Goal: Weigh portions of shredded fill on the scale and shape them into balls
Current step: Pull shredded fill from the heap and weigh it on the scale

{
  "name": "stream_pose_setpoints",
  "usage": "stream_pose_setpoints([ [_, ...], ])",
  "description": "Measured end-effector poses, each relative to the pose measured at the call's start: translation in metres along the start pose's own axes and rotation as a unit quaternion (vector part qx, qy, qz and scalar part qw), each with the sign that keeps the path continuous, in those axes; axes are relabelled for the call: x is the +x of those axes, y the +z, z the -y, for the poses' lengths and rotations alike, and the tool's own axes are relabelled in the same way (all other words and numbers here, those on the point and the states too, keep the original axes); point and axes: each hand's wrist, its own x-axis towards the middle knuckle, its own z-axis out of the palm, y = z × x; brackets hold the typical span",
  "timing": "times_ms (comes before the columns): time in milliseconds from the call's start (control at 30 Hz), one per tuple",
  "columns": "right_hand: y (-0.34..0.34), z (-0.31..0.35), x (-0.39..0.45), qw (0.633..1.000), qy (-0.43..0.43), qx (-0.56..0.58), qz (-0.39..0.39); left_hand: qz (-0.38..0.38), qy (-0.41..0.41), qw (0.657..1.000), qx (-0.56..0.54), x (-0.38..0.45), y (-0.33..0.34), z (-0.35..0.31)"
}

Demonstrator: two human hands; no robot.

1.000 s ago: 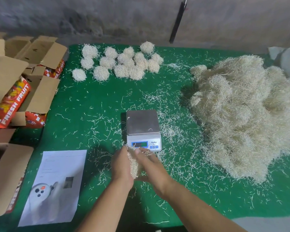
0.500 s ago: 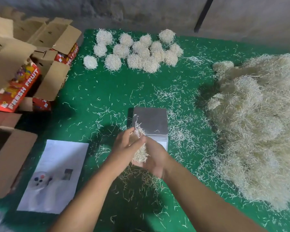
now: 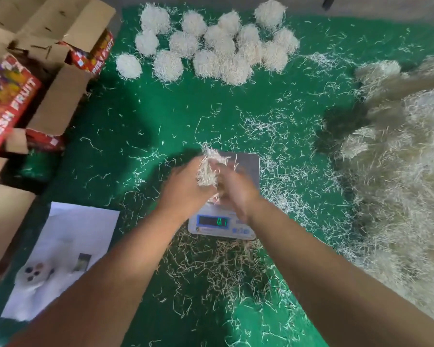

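A wad of pale shredded fill (image 3: 207,169) sits squeezed between my left hand (image 3: 183,187) and my right hand (image 3: 236,189), both curled round it above the scale. The small digital scale (image 3: 248,162) lies under my hands; its lit display (image 3: 212,220) shows near its front edge and its steel plate is partly hidden. A big heap of loose shredded fill (image 3: 398,176) covers the right side of the green table (image 3: 135,116). Several finished fill balls (image 3: 211,43) lie grouped at the back.
Open cardboard fruit boxes (image 3: 23,78) crowd the left edge. A printed sheet of paper (image 3: 60,254) lies at the front left. Loose strands are scattered over the cloth, thickest in front of the scale.
The camera has tilted down and closer. My hands have lifted the wad from in front of the scale to above its plate, still pressing it together.
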Motion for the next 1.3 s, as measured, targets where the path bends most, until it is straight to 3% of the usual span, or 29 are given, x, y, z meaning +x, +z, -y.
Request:
stream_pose_setpoints([
  [200,-0.053,-0.016,0.032,0.980,-0.061,-0.164,-0.098,0.035,0.015,0.997,0.063,0.036,0.034,-0.004],
  [300,-0.064,-0.020,0.032,0.970,-0.075,-0.200,-0.114,0.011,0.023,0.998,0.052,0.038,0.043,-0.006],
  [533,-0.070,-0.008,0.015,0.976,-0.067,-0.167,-0.124,-0.020,0.049,0.998,-0.027,0.023,0.030,-0.007],
  [767,-0.071,-0.007,-0.025,0.969,-0.072,-0.163,-0.171,-0.036,0.047,0.998,-0.008,-0.018,0.007,-0.001],
  [1300,-0.045,-0.041,-0.129,0.972,-0.090,-0.095,-0.197,-0.051,0.083,0.995,-0.029,-0.093,-0.030,0.018],
])
